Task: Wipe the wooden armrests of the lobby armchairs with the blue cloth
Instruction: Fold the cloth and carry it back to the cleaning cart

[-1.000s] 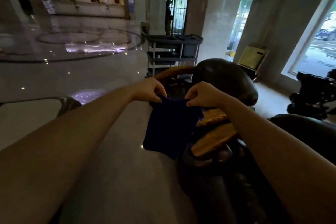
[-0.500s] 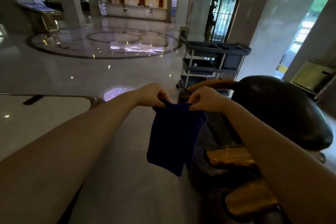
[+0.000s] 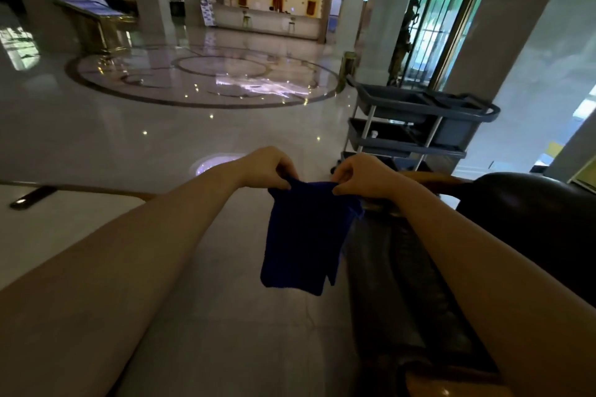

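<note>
While both hands, left hand (image 3: 267, 167) and right hand (image 3: 361, 176), pinch the hanging blue cloth (image 3: 306, 235), folding it flat should wipe the wooden armrest (image 3: 432, 179) best.

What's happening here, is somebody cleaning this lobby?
Seemingly so. A person holds a blue cloth up by its top edge, the left hand pinching one corner and the right hand the other, so it hangs in the air. It touches nothing yet. A dark armchair with a wooden armrest sits just to the right, and a grey service cart stands behind on the polished floor.
</note>
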